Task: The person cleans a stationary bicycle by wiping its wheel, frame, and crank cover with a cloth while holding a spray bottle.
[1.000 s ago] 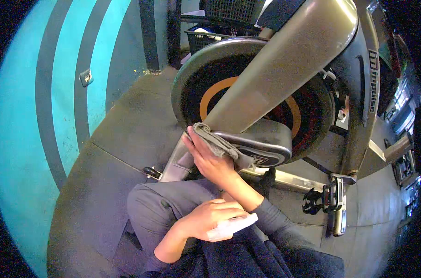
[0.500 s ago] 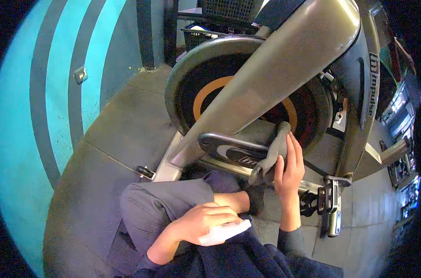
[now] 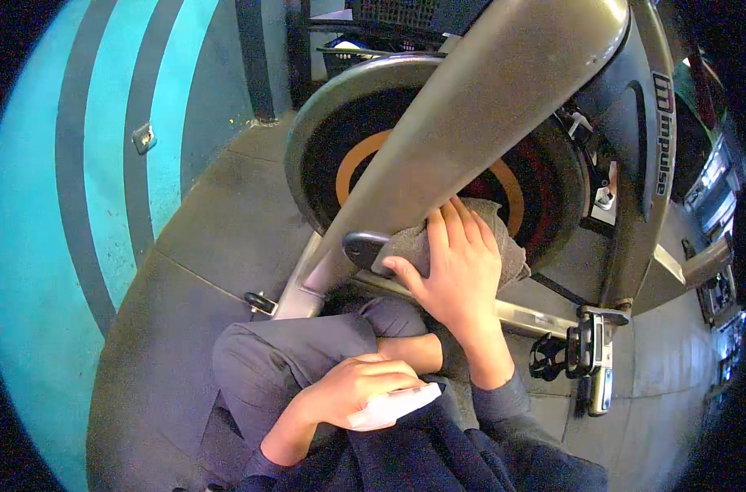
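Observation:
My right hand (image 3: pixel 459 266) lies spread on a grey cloth (image 3: pixel 508 238), pressing it against the dark cover of an exercise bike. The cloth hides most of that cover, whose rounded left end (image 3: pixel 363 248) still shows. Just above the fingertips runs the bike's thick metallic frame tube (image 3: pixel 479 107). Down by my lap, my left hand (image 3: pixel 352 392) is closed round a white object (image 3: pixel 396 407), which could be a folded wipe or a small packet.
Behind the tube is the round flywheel (image 3: pixel 315 139) with an orange ring. A pedal (image 3: pixel 584 344) sits at the lower right. Black baskets (image 3: pixel 397 12) stand at the back. A blue striped wall (image 3: pixel 28 205) rises on the left.
My right hand has moved left and turned flatter onto the cover. The cloth, before bunched along the cover's right end, now spreads over it. My left hand stays nearly still.

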